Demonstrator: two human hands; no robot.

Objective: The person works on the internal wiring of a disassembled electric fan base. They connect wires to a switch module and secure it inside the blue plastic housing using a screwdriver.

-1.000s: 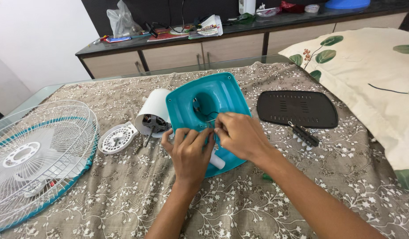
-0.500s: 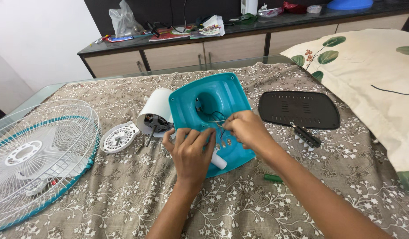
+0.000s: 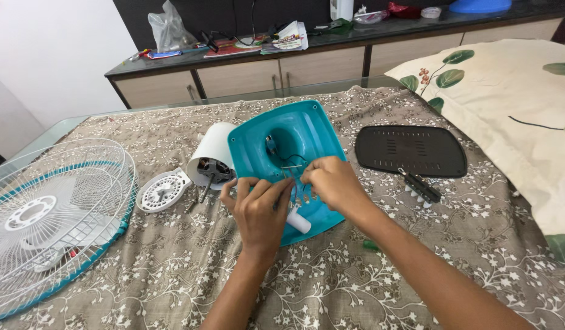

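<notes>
Both hands meet over the upturned teal fan base [image 3: 307, 131]: the left hand [image 3: 258, 211] presses its lower half beside a small white cylinder [image 3: 298, 220], while the right hand [image 3: 331, 183] pinches the thin wires [image 3: 293, 165] in its hollow. Wiring work inside the base looks underway; the next move calls for fine fingertip control. Its long axis runs away from the person, with the motor housing [image 3: 212, 160] and fan guard [image 3: 50, 214] left of it, and the black cover plate [image 3: 411, 150] right.

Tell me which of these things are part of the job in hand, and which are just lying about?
In hand:
- teal base, upturned, both hands on it
- left hand
- right hand
- white cylinder by the fingers
- wires inside the base

Lying about:
- fan guard
- motor
- round white cap
- black cover
- switch block
- pillow
- sideboard clutter
</notes>
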